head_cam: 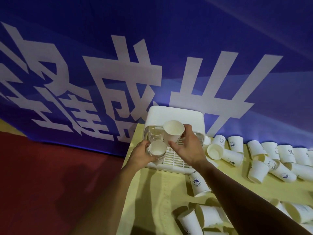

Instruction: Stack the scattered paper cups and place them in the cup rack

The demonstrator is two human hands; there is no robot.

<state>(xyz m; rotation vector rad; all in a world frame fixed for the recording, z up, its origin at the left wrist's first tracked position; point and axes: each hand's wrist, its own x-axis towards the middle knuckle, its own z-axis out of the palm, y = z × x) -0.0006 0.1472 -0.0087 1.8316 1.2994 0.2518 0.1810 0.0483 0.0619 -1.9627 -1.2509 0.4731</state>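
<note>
Loose paper cups (208, 216) lay tipped on the table (152, 192) beside the right forearm (237, 189), which could sweep them off. The left hand (141, 156) gripped a short stack (156, 150) over the cup rack (174, 114); the right hand (186, 150) pinched one tilted cup (173, 131), liable to jam crooked

Dim bluish light, hard arm shadows on the table (152, 192), wide-angle bending at edges, soft focus

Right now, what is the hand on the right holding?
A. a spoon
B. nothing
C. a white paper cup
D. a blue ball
C: the right hand curls round a white paper cup, its open end toward the camera, in front of the cup rack.
</note>
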